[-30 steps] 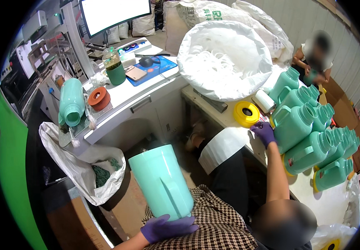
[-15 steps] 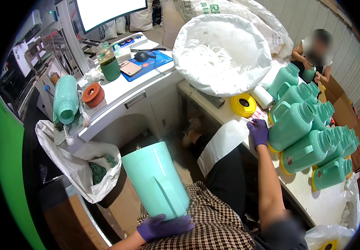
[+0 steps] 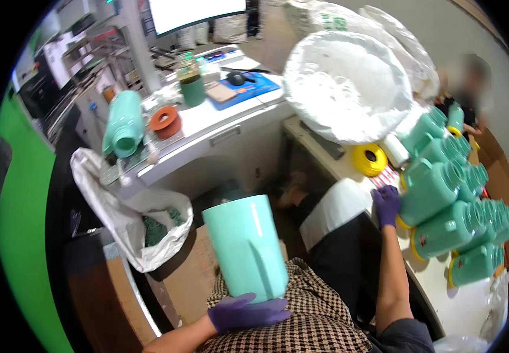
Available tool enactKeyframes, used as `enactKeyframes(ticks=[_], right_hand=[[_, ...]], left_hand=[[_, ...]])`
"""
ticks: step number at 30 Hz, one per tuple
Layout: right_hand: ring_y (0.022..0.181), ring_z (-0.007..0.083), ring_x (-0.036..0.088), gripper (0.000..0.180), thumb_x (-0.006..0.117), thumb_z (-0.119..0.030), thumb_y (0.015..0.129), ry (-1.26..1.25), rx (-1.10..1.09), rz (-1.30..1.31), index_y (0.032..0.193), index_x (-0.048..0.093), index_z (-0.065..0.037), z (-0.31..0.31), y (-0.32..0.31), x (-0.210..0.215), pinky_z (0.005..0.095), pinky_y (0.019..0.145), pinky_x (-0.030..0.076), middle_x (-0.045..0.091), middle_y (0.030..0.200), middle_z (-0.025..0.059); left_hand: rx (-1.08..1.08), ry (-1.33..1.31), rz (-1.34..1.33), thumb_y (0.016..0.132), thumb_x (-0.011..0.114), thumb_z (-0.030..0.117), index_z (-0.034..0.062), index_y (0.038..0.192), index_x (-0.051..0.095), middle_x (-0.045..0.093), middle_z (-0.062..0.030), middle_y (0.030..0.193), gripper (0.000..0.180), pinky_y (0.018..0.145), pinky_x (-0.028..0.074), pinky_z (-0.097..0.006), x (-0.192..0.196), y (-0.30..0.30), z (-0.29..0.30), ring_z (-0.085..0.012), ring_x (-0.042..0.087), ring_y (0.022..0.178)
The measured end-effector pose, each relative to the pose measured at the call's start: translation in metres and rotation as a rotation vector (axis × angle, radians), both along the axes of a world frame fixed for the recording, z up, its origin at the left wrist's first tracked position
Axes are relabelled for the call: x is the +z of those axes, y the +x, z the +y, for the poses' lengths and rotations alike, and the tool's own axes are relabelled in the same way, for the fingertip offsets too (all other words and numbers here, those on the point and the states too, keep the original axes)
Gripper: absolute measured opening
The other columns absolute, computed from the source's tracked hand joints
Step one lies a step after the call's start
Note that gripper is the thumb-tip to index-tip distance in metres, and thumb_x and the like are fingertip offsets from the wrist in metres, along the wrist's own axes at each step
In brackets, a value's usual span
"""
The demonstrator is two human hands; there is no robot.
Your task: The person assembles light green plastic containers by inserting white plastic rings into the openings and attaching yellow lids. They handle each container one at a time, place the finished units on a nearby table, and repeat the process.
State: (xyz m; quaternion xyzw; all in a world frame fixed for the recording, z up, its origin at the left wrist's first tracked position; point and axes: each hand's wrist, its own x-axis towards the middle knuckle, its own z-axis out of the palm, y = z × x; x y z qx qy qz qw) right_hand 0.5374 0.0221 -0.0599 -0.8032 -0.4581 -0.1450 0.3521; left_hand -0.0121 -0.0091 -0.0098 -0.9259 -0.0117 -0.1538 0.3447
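A mint-green plastic jug (image 3: 245,247) with a side handle rests upright in my lap, its wide end up. My purple-gloved left hand (image 3: 248,313) supports it, closed around its lower end. On the right, my gloved right hand (image 3: 386,205) is at the table edge with its fingers curled together. Whatever those fingers hold, if anything, is hidden. Close to them lie a red-and-white sticker sheet (image 3: 387,176) and a curved white sheet (image 3: 337,213) that hangs off the table over my leg. Several mint-green jugs with yellow bases, such as this jug (image 3: 432,189), lie beside that hand.
A yellow ring-shaped part (image 3: 369,159) and a large white bag (image 3: 351,126) of white rings stand behind. On the left desk are another jug (image 3: 125,123), an orange spool (image 3: 165,122) and a bottle (image 3: 191,88). A white sack (image 3: 175,247) sits below. Another person (image 3: 469,88) is at far right.
The view has shifted, so the scene sits farther right. My right hand's fingers are more curled and a little off the white sheet's corner. My left hand keeps the jug.
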Motion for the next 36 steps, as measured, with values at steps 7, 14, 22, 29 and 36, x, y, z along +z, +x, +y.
enactKeyframes(ticks=[7,14,22,29,36], right_hand=[[0.092,0.0218,0.056,0.010,0.067,-0.010,0.089,-0.023,0.914,0.523,0.089,0.075,-0.003,0.022,-0.222,0.186,0.0326,0.083,0.045,0.062,0.087,0.0071],[0.082,0.0226,0.056,0.013,0.070,-0.015,0.088,-0.309,1.216,0.535,0.085,0.071,-0.003,0.065,-0.279,0.199,0.0346,0.078,0.048,0.062,0.079,0.0082],[0.085,0.0250,0.058,0.019,0.077,-0.020,0.084,-0.329,1.087,0.370,0.089,0.069,-0.004,0.064,-0.299,0.201,0.0383,0.078,0.049,0.060,0.085,0.0116],[0.099,0.0294,0.056,0.073,0.086,-0.025,0.078,0.095,0.844,0.473,0.138,0.051,-0.005,0.109,-0.300,0.144,0.0386,0.087,0.050,0.051,0.116,0.0134],[0.087,0.0333,0.064,0.058,0.075,-0.010,0.075,0.249,1.234,-0.216,0.132,0.061,-0.014,0.166,-0.404,0.162,0.0423,0.074,0.054,0.062,0.099,0.0140]], left_hand=[[0.023,-0.005,0.013,0.095,0.061,0.022,0.0354,0.162,0.018,0.048,0.0121,0.154,0.081,0.122,0.023,-0.051,0.010,-0.005,-0.006,-0.0105,0.045,0.139],[-0.097,-0.211,0.046,0.093,0.062,0.019,0.0332,0.160,0.025,0.062,0.0140,0.132,0.077,0.123,0.021,-0.047,0.027,0.001,0.003,-0.0057,0.056,0.125],[-0.128,-0.381,0.069,0.091,0.064,0.015,0.0382,0.158,0.029,0.059,0.0153,0.135,0.079,0.111,0.037,-0.038,0.023,-0.005,0.005,-0.0052,0.057,0.121],[0.129,-0.635,-0.244,0.084,0.075,0.023,0.0329,0.145,0.045,0.059,0.0105,0.133,0.069,0.104,0.046,-0.042,0.063,-0.059,0.005,-0.0125,0.059,0.120],[0.639,-0.747,-1.691,0.077,0.084,0.031,0.0002,0.135,0.047,0.052,-0.0200,0.136,0.075,0.100,0.048,-0.045,0.069,-0.175,-0.050,-0.0288,0.055,0.122]])
